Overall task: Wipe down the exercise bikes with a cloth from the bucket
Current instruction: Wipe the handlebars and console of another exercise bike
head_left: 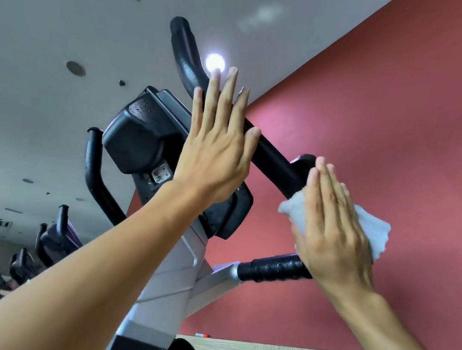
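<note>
Up near the centre of the frame, the left hand (214, 155) is raised flat against the exercise bike (171, 258), its fingers (227, 95) straight and spread a little, pointing to the top of the picture. The palm lies over the spot where the black handlebar (273, 159) meets the console (141, 136); the thumb sticks out to the right and rests on the bar. Nothing is curled round anything on this hand.

At the right of the frame, the right hand (334, 232) is also flat, with fingers held together and straight, pressing a pale grey cloth (372, 231) against the lower end of the same handlebar. The cloth bunches out from under the palm on both sides, to the left by the bar and to the right over the red wall (392, 122). Whether the thumb pinches the cloth from beneath cannot be told, as it is hidden behind the hand. Just below this hand, a short black grip (276, 269) juts out from the bike's grey frame, its right end covered by the heel of the hand.

More bikes (47, 241) stand in a row at the lower left, blurred.
</note>
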{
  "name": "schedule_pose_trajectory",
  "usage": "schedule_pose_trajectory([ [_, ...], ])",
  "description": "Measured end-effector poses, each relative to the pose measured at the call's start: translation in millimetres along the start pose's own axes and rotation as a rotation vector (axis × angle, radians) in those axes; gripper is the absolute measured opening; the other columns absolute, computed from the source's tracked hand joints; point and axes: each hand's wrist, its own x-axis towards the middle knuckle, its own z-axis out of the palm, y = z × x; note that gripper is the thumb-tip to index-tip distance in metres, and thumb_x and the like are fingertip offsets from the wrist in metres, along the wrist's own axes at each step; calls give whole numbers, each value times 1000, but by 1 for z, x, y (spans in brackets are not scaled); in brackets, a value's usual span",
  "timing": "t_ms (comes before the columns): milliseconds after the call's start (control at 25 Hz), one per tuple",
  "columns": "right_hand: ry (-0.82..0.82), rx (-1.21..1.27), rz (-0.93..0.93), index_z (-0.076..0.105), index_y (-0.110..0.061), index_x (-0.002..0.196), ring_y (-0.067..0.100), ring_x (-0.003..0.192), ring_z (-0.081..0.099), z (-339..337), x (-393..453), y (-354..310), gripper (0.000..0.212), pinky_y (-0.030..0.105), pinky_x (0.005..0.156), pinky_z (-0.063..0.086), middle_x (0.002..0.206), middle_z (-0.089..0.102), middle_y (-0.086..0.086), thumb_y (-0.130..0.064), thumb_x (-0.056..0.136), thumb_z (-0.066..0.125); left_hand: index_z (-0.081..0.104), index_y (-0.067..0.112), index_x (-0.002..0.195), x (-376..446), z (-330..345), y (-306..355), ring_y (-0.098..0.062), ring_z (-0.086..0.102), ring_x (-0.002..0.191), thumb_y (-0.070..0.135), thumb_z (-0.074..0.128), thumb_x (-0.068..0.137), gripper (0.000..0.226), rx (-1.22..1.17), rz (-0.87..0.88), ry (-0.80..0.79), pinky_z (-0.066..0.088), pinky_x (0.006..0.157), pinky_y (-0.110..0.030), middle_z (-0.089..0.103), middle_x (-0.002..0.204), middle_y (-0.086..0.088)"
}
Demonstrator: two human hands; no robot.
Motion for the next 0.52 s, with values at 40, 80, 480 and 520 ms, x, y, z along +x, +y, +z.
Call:
schedule_pose_trajectory([
  [40, -2, 5, 16, 28, 11, 152, 35, 148, 35, 0, -3, 3, 64, 46, 117, 38, 160, 31, 25, -6, 97, 58, 22, 1, 158, -4, 4, 6, -37, -10, 156, 36, 19, 107, 62, -4, -16, 9, -11, 126, -46, -1, 170, -18],
  [80, -7, 14, 22, 29, 11, 151, 36, 148, 35, 1, 1, 3, 64, 46, 117, 38, 159, 31, 25, -9, 98, 59, 21, 0, 158, -6, 7, 10, -37, -10, 156, 36, 18, 106, 63, -8, -36, 22, -11, 126, -46, -1, 169, -18],
  [480, -63, 141, 36, 26, 15, 150, 40, 150, 27, 0, -33, 20, 69, 53, 116, 38, 160, 25, 31, -12, 98, 61, 16, 1, 160, -26, 30, 39, -40, -7, 156, 32, 25, 107, 62, -127, -67, 115, -4, 127, -50, 0, 168, -22],
  [520, -75, 129, 22, 24, 15, 150, 41, 151, 25, 0, -31, 21, 70, 54, 116, 38, 160, 23, 32, -10, 97, 61, 15, 0, 160, -27, 32, 43, -39, -7, 156, 30, 27, 106, 62, -147, -72, 123, -4, 127, -50, 0, 168, -23],
])
